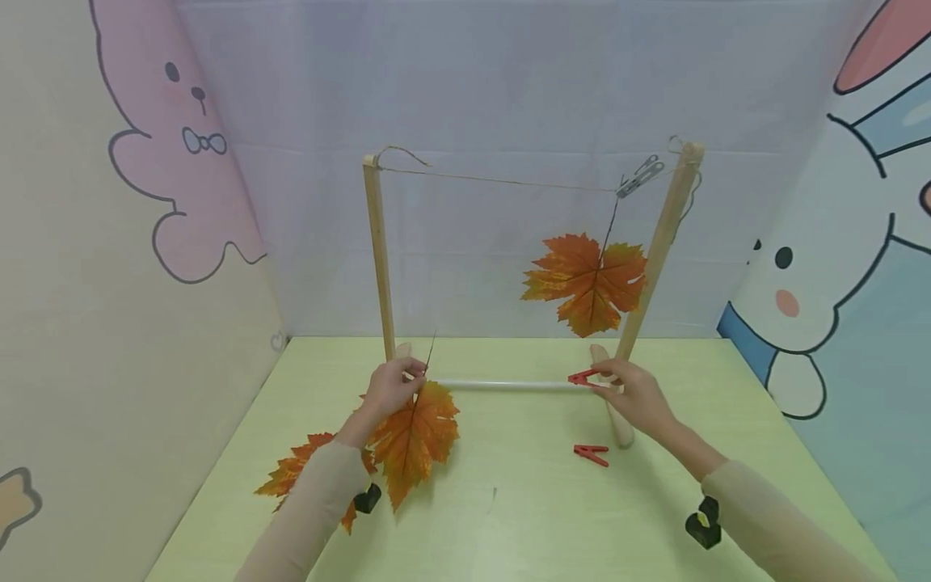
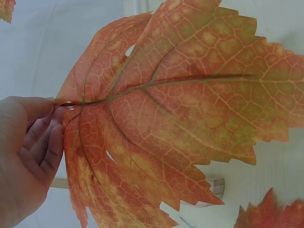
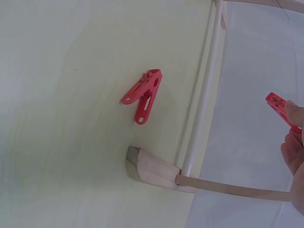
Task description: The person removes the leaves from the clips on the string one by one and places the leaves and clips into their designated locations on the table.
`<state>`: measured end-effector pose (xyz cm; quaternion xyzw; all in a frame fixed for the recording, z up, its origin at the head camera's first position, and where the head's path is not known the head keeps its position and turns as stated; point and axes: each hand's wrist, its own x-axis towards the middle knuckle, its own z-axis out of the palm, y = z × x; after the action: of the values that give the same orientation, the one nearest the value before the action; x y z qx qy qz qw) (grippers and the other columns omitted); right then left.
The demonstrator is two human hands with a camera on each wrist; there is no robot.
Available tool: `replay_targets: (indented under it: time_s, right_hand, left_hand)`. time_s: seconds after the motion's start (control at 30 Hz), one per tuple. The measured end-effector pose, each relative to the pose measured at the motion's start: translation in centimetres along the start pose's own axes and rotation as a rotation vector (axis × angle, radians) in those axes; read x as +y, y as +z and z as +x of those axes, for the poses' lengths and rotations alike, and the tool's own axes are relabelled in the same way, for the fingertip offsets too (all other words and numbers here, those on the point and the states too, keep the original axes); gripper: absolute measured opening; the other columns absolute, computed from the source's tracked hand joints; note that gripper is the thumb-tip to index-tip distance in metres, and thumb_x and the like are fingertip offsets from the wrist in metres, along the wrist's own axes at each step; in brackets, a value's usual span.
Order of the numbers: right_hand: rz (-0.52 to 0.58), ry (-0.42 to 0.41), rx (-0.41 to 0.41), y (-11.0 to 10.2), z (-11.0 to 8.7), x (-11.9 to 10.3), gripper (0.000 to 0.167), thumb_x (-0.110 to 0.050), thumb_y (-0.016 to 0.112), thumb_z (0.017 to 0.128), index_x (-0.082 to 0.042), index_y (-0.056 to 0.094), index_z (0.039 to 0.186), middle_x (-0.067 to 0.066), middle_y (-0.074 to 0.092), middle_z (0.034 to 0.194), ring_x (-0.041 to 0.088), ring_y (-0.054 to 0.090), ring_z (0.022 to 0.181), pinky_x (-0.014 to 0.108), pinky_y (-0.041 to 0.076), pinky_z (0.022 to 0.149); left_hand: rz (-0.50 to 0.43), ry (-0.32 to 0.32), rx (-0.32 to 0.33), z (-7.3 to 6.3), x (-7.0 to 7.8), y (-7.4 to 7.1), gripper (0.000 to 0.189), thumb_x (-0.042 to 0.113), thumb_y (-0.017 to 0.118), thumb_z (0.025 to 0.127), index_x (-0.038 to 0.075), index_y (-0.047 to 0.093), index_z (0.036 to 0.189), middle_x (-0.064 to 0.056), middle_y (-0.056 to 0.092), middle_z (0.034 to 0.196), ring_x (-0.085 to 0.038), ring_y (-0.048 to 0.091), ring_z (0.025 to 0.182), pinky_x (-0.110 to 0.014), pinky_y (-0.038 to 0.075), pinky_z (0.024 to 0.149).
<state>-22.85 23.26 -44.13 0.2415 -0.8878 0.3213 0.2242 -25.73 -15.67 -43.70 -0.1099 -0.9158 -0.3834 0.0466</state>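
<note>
My left hand (image 1: 393,386) pinches the thin stem of an orange maple leaf (image 1: 418,432), whose blade hangs down over the table. In the left wrist view the veined leaf (image 2: 156,95) fills most of the picture, its stem between thumb and fingers. At the right, my right hand (image 1: 634,396) holds a red clothespin (image 1: 582,377) by its handle end. A second maple leaf (image 1: 591,283) hangs by its stem from a string (image 1: 502,181), fixed there by a grey clothespin (image 1: 640,177). Another red clothespin (image 3: 144,95) lies on the table.
The string runs between two wooden posts (image 1: 378,259) joined low down by a white rod (image 1: 509,385). Wooden feet (image 1: 618,420) carry the frame. Another maple leaf (image 1: 298,465) lies on the table (image 1: 538,517) at the left, partly behind my left forearm. Cartoon-printed walls stand on both sides.
</note>
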Motion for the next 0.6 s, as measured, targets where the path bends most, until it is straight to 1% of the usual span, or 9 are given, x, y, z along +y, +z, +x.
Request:
replay_targets:
  time_s: [0.17, 0.33, 0.47, 0.6]
  right_hand:
    - [0.015, 0.041, -0.008, 0.6, -0.8, 0.6, 0.03, -0.001, 0.075, 0.069, 0.002, 0.064, 0.097, 0.012, 0.066, 0.089, 0.026, 0.062, 0.076, 0.039, 0.053, 0.062]
    - [0.021, 0.087, -0.021, 1.2, -1.5, 1.1, 0.031, -0.002, 0.075, 0.07, 0.002, 0.064, 0.098, 0.011, 0.066, 0.089, 0.027, 0.062, 0.077, 0.038, 0.053, 0.064]
    - [0.016, 0.094, -0.023, 1.7, -2.1, 1.5, 0.031, -0.002, 0.075, 0.069, 0.002, 0.064, 0.098, 0.012, 0.066, 0.089, 0.028, 0.061, 0.077, 0.038, 0.053, 0.062]
    - [0.02, 0.095, -0.02, 2.1, -2.5, 1.8, 0.031, -0.002, 0.075, 0.069, 0.002, 0.064, 0.098, 0.013, 0.065, 0.089, 0.029, 0.062, 0.078, 0.038, 0.053, 0.062]
  left_hand:
    - [-0.007, 0.01, -0.006, -0.3, -0.4, 0.5, 0.015, 0.008, 0.063, 0.084, 0.004, 0.067, 0.098, -0.006, 0.067, 0.085, -0.019, 0.063, 0.071, -0.026, 0.049, 0.055]
    - [-0.012, -0.008, -0.03, -0.7, -1.0, 1.2, 0.013, 0.008, 0.063, 0.083, 0.005, 0.068, 0.095, -0.004, 0.067, 0.084, -0.018, 0.062, 0.07, -0.027, 0.049, 0.056]
    - [-0.007, -0.009, -0.047, -1.1, -1.6, 1.8, 0.012, 0.007, 0.062, 0.083, 0.006, 0.068, 0.094, -0.003, 0.067, 0.084, -0.015, 0.061, 0.069, -0.026, 0.049, 0.058]
    - [-0.025, 0.001, -0.059, -1.4, -2.1, 2.3, 0.014, 0.005, 0.062, 0.082, 0.005, 0.069, 0.094, -0.004, 0.067, 0.082, -0.014, 0.061, 0.066, -0.026, 0.049, 0.055]
